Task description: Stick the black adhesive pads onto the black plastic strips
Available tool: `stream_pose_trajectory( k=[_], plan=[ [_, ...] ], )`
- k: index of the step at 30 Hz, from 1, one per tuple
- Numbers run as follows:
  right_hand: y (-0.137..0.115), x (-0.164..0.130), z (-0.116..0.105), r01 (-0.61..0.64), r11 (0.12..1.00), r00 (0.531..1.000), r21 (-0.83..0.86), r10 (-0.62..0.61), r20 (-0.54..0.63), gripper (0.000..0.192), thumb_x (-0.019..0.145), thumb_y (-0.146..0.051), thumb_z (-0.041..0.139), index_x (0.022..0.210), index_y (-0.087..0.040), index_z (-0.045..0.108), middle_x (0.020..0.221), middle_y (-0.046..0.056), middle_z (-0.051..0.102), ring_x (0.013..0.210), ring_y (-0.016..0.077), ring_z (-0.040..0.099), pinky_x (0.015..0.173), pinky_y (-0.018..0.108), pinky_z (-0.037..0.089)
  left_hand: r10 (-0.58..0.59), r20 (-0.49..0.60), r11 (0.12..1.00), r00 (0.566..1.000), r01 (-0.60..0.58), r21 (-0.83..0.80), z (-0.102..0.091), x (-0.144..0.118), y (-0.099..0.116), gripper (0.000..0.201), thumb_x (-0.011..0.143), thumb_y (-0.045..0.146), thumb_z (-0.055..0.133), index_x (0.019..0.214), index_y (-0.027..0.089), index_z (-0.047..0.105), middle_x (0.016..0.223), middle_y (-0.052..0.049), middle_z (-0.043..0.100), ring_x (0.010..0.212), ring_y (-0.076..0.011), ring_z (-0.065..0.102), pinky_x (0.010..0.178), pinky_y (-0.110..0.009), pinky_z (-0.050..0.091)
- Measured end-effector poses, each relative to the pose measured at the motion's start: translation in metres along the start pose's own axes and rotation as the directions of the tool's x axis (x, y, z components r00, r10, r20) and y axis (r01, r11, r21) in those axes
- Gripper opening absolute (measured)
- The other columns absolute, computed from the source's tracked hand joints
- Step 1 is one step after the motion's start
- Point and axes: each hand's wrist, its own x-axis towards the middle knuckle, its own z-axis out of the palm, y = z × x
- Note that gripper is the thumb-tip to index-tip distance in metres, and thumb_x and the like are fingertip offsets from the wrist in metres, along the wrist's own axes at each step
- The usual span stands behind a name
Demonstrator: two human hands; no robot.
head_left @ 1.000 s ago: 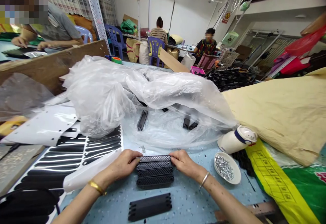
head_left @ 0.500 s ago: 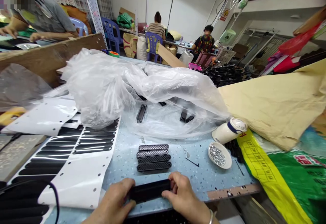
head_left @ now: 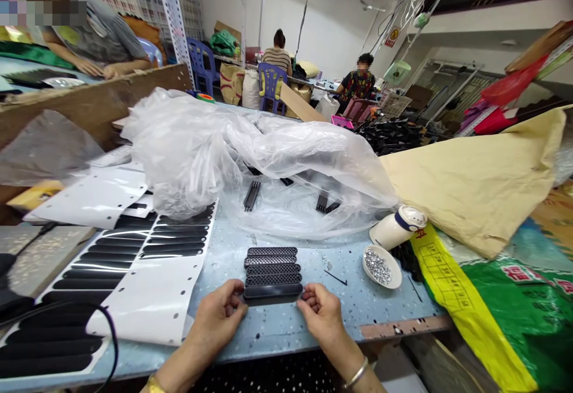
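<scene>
A smooth black plastic strip with rounded ends (head_left: pixel 273 291) lies between my hands, on or just above the table. Its left end is pinched by the curled fingers of my left hand (head_left: pixel 222 312), and the fingers of my right hand (head_left: pixel 321 312) close at its right end. Directly behind it, several black strips with a perforated, mesh-like face (head_left: pixel 272 260) are lined up in a tight row. To their right, a thin black hex key (head_left: pixel 335 277) rests on the blue speckled table (head_left: pixel 268 336). A white bowl of small silvery metal parts (head_left: pixel 381 268) stands further right.
Clear plastic bags (head_left: pixel 295 142) spread over the back of the table, with black pieces inside. White sheets with black adhesive strips (head_left: pixel 147 297) cover the left side. A cream bottle (head_left: pixel 396 226) lies tilted by the bowl. A wooden board (head_left: pixel 89 98) separates a co-worker (head_left: pixel 107 35) at far left.
Both hands have moved the black strip away from the table's front edge, up against the row of mesh strips. The view has shifted slightly.
</scene>
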Motion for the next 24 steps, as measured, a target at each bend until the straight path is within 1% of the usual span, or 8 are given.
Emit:
stream_pose_trajectory(
  k=[3,6,9,12,14,17,19,24],
  plan=[
    [-0.008,-0.001,-0.003,0.023,1.000,1.000,0.010,-0.023,0.004,0.026,0.078,-0.036,0.065,0.093,-0.015,0.070,0.072,0.004,0.063,0.054,0.0146,0.057,0.052,0.026,0.050,0.046,-0.063,0.997,0.997,-0.042,0.070,-0.002,-0.002,0.002,0.023,0.076,0.028,0.051,0.092,0.018,0.064,0.055,0.003,0.061,0.051,-0.0154,0.057,0.053,-0.027,0.045],
    [-0.017,-0.008,-0.004,0.012,0.999,1.000,0.040,-0.012,0.022,0.027,0.080,-0.042,0.065,0.081,-0.016,0.069,0.066,0.004,0.061,0.054,0.0155,0.057,0.052,0.027,0.049,0.058,-0.105,0.997,0.993,-0.052,0.062,-0.001,-0.008,0.005,0.022,0.077,0.033,0.051,0.083,0.018,0.065,0.058,0.000,0.063,0.055,-0.0181,0.060,0.058,-0.031,0.048],
    [-0.022,-0.017,-0.004,-0.159,0.964,0.987,0.214,0.149,0.059,0.042,0.075,-0.058,0.068,0.079,-0.016,0.063,0.054,-0.001,0.055,0.041,0.0132,0.051,0.040,0.024,0.044,-0.073,-0.079,0.982,0.994,0.058,-0.180,0.006,-0.018,0.004,0.028,0.078,0.043,0.054,0.084,0.018,0.063,0.056,0.001,0.062,0.050,-0.0172,0.061,0.050,-0.029,0.047],
    [-0.023,-0.021,-0.006,-0.299,0.898,0.954,0.324,0.283,0.096,0.053,0.071,-0.069,0.067,0.081,-0.017,0.060,0.047,-0.006,0.047,0.032,0.0097,0.040,0.031,0.021,0.033,-0.270,0.031,0.863,0.962,0.256,-0.436,0.016,-0.029,0.001,0.050,0.081,0.056,0.051,0.111,0.017,0.057,0.048,0.007,0.052,0.035,-0.0144,0.053,0.031,-0.022,0.033],
    [-0.023,-0.020,-0.009,-0.333,0.890,0.943,0.313,0.306,0.132,0.052,0.074,-0.069,0.062,0.077,-0.018,0.059,0.046,-0.005,0.048,0.031,0.0098,0.041,0.030,0.021,0.031,-0.294,0.078,0.829,0.953,0.294,-0.476,0.021,-0.032,-0.001,0.058,0.078,0.057,0.056,0.119,0.016,0.052,0.052,0.006,0.055,0.036,-0.0145,0.055,0.029,-0.020,0.031],
    [-0.023,-0.015,-0.010,-0.294,0.920,0.953,0.261,0.260,0.156,0.045,0.071,-0.059,0.070,0.081,-0.016,0.061,0.053,-0.001,0.058,0.039,0.0133,0.053,0.038,0.023,0.041,-0.187,0.065,0.879,0.980,0.197,-0.435,0.021,-0.029,-0.002,0.045,0.072,0.042,0.062,0.110,0.018,0.056,0.063,0.003,0.063,0.047,-0.0155,0.062,0.038,-0.023,0.045],
    [-0.022,-0.011,-0.007,-0.215,0.956,0.974,0.199,0.196,0.111,0.040,0.066,-0.050,0.076,0.081,-0.015,0.064,0.054,0.000,0.059,0.044,0.0143,0.055,0.044,0.024,0.046,-0.108,0.025,0.935,0.994,0.110,-0.337,0.018,-0.022,-0.002,0.033,0.075,0.035,0.057,0.104,0.019,0.057,0.060,0.004,0.063,0.049,-0.0160,0.065,0.049,-0.027,0.052],
    [-0.015,0.001,0.002,-0.137,0.982,0.990,0.131,0.139,-0.002,0.038,0.069,-0.051,0.073,0.078,-0.015,0.066,0.058,0.003,0.062,0.047,0.0158,0.057,0.047,0.027,0.049,-0.008,-0.077,0.992,0.997,-0.002,-0.127,0.014,-0.008,-0.006,0.028,0.082,0.031,0.048,0.106,0.018,0.055,0.056,0.003,0.066,0.049,-0.0176,0.066,0.051,-0.028,0.052]
  ],
)
